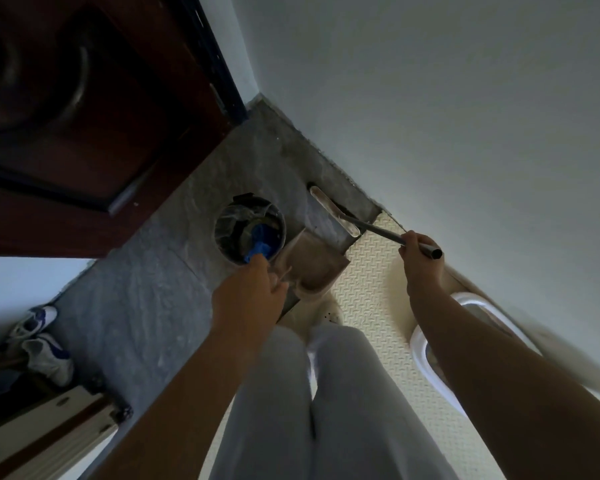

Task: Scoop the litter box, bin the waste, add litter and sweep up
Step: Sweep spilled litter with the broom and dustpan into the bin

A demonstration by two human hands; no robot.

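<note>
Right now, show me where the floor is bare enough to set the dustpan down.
Widest bare patch: the grey floor between the bin, the shoes and the door. A smaller one: the cream mat between the dustpan and the litter box. It is crowded by the wall, where bin, dustpan and broom sit close together.
</note>
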